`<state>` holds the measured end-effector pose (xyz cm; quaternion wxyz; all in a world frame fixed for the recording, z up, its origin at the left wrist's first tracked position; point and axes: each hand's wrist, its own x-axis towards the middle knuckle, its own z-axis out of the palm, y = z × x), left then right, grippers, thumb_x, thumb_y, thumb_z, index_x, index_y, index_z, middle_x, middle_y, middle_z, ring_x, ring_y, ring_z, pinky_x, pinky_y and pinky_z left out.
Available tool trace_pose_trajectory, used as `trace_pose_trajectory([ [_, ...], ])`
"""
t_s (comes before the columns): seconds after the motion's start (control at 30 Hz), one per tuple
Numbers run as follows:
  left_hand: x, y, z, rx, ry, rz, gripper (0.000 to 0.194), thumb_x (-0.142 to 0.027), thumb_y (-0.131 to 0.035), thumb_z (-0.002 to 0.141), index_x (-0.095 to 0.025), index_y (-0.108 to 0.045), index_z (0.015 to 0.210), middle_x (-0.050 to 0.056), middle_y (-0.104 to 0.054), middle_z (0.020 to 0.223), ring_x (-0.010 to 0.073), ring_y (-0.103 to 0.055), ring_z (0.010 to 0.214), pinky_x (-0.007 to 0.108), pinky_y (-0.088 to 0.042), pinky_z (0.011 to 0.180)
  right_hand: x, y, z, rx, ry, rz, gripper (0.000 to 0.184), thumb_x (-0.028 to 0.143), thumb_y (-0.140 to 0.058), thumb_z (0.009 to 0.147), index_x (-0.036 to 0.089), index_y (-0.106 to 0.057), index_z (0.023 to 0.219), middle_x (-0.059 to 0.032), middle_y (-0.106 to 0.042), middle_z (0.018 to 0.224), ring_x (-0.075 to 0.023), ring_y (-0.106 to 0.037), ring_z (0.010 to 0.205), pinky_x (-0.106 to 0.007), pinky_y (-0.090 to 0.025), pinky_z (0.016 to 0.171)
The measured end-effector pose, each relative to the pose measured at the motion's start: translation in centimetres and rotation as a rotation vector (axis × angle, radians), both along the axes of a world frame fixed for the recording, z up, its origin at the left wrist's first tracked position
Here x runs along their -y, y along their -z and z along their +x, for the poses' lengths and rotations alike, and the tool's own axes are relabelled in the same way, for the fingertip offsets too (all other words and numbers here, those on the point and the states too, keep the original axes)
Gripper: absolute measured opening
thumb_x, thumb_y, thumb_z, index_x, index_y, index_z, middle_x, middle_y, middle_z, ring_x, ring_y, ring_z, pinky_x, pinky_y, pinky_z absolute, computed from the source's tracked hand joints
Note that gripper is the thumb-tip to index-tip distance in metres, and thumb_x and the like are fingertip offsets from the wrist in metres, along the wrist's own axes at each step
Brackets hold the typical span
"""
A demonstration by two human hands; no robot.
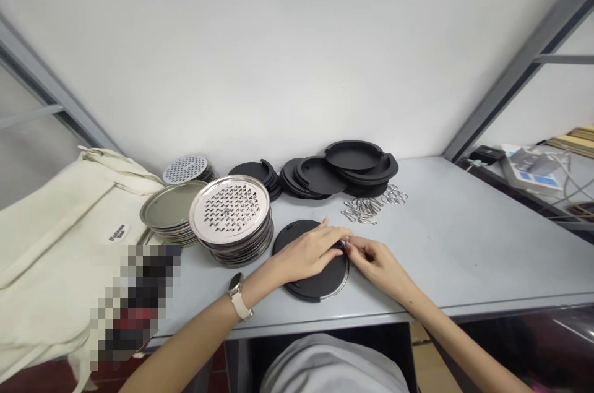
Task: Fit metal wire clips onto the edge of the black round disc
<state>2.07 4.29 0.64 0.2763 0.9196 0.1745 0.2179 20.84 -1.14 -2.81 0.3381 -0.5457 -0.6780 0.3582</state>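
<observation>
A black round plate lies flat near the table's front edge, with a shiny metal rim showing along its lower right side. My left hand lies across it, pressing and gripping at its right edge. There, my right hand meets the left fingertips, its thumb and index finger pinched on a small shiny metal piece, mostly hidden. Just beyond the hands lie a heap of small metal hooks and a group of metal rings. A stack of metal grater discs stands left of the plate.
Black round parts are piled by the wall. On the left are plain metal discs, more grater discs and a cream cloth bag. Metal posts flank the table; a device with cables sits at right.
</observation>
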Motion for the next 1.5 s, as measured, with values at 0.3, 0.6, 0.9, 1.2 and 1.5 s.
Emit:
trace_pose_trajectory([
  [0.3, 0.04, -0.08, 0.12, -0.005, 0.003, 0.047, 0.032, -0.011, -0.042, 0.094, -0.022, -0.044, 0.124, 0.005, -0.058, 0.118, 0.0172, -0.057, 0.112, 0.043, -0.029, 0.115, 0.06, -0.22, -0.22, -0.046, 0.012, 0.025, 0.032, 0.037, -0.038, 0.092, 0.020, -0.034, 0.065, 0.0047, -0.025, 0.062, -0.0102, -0.027, 0.057, -0.023, -0.024, 0.052],
  [0.6, 0.10, 0.10, 0.01, -0.003, -0.046, 0.070, 0.032, -0.015, -0.044, 0.094, -0.021, -0.043, 0.126, 0.008, -0.057, 0.122, 0.0215, -0.051, 0.120, 0.040, -0.042, 0.105, 0.07, -0.16, -0.42, 0.121, 0.041, 0.071, 0.032, 0.037, -0.037, 0.094, 0.020, -0.038, 0.066, 0.0055, -0.033, 0.058, -0.0108, -0.032, 0.055, -0.023, -0.026, 0.053],
  [0.9, 0.14, 0.40, -0.08, -0.043, -0.080, 0.088, 0.034, -0.017, -0.046, 0.095, -0.021, -0.040, 0.128, 0.009, -0.056, 0.124, 0.0224, -0.053, 0.116, 0.039, -0.044, 0.099, 0.12, 0.02, -0.52, 0.238, 0.047, 0.097, 0.035, 0.037, -0.032, 0.096, 0.021, -0.043, 0.068, 0.0025, -0.048, 0.056, -0.0140, -0.044, 0.051, -0.025, -0.031, 0.054],
  [1.2, -0.04, 0.57, -0.08, -0.065, -0.090, 0.073, 0.035, -0.018, -0.044, 0.096, -0.022, -0.036, 0.130, 0.010, -0.055, 0.125, 0.0229, -0.052, 0.116, 0.041, -0.040, 0.099, 0.23, -0.13, -0.66, 0.290, 0.049, 0.107, 0.035, 0.035, -0.030, 0.097, 0.021, -0.053, 0.075, -0.0024, -0.062, 0.063, -0.0175, -0.055, 0.054, -0.027, -0.035, 0.056],
  [1.5, -0.26, 0.52, 0.01, -0.056, -0.115, 0.025, 0.040, -0.019, -0.048, 0.094, -0.023, -0.031, 0.130, 0.009, -0.057, 0.122, 0.0230, -0.052, 0.117, 0.042, -0.038, 0.100, 0.22, -0.31, -0.74, 0.349, 0.040, 0.120, 0.036, 0.033, -0.028, 0.097, 0.021, -0.056, 0.077, -0.0049, -0.067, 0.070, -0.0194, -0.059, 0.059, -0.027, -0.037, 0.059],
])
